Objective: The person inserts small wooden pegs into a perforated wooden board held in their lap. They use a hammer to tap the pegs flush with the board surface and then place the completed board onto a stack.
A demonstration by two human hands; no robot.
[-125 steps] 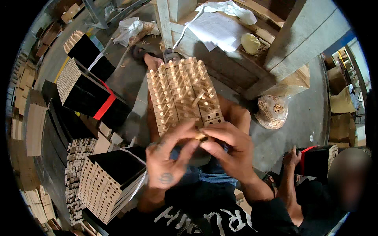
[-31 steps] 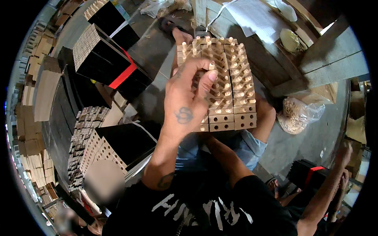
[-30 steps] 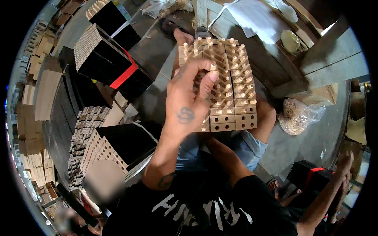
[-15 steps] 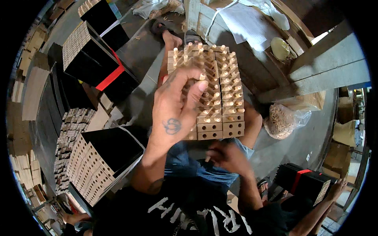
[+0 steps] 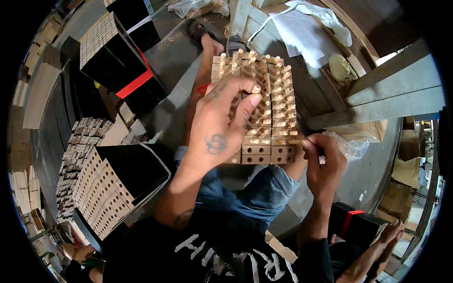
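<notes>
A block of several drilled wooden pieces (image 5: pixel 256 159) rests over my lap, with light wooden dowels standing in most of its holes. The row nearest me shows bare holes. Above its left part, my left hand (image 5: pixel 221 115) is closed, thumb and forefinger pinching a wooden dowel (image 5: pixel 256 89); its lower end is hidden. Beside the block's near right side, my right hand (image 5: pixel 326 162) pinches another dowel (image 5: pixel 295 141) lying level, its tip pointing left at the block. A small pale end, perhaps one more dowel, shows in the right palm.
Drilled wooden pieces in a black wrap (image 5: pixel 104 193) stand at left. Behind them is a black bundle with a red strap (image 5: pixel 134 82). A clear plastic bag (image 5: pixel 356 147) lies right. A pale wooden frame (image 5: pixel 391 89) borders the right. Other people's hands (image 5: pixel 390 232) show lower right.
My right hand has risen from my lap to the block's right side, bringing the dowel with it. My left hand keeps its pinch over the block. The whole view has shifted slightly.
</notes>
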